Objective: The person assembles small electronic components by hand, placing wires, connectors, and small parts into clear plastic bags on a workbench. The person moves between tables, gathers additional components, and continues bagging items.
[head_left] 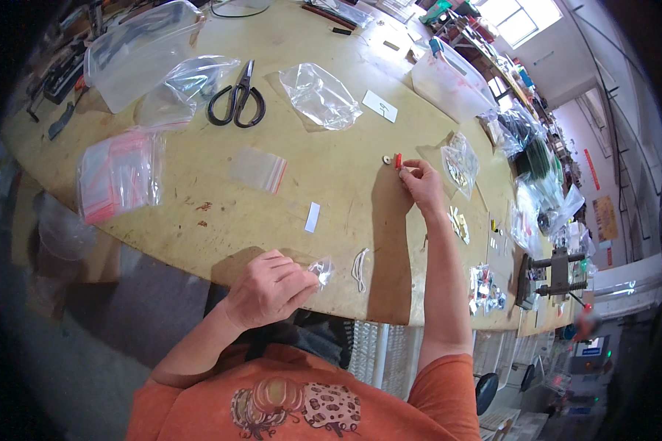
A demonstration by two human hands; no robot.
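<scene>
a long wooden counter (198,213) with a scuffed, stained top runs through a workshop. daylight comes through a window (511,18) at the far end, beside a pale wall (618,140). grey floor (66,345) lies below.

My bench (331,184) is matt, scuffed wood. The little bag (321,270) in my left hand (268,289) is clear glossy plastic; the scissors (237,99) have black handles and metal blades.

- red small part (399,160) pinched at right hand (421,180) fingertips
- clear little bag (321,270) in left hand (268,287)
- black scissors (237,99) far beyond both
- tan tabletop (198,191)
</scene>
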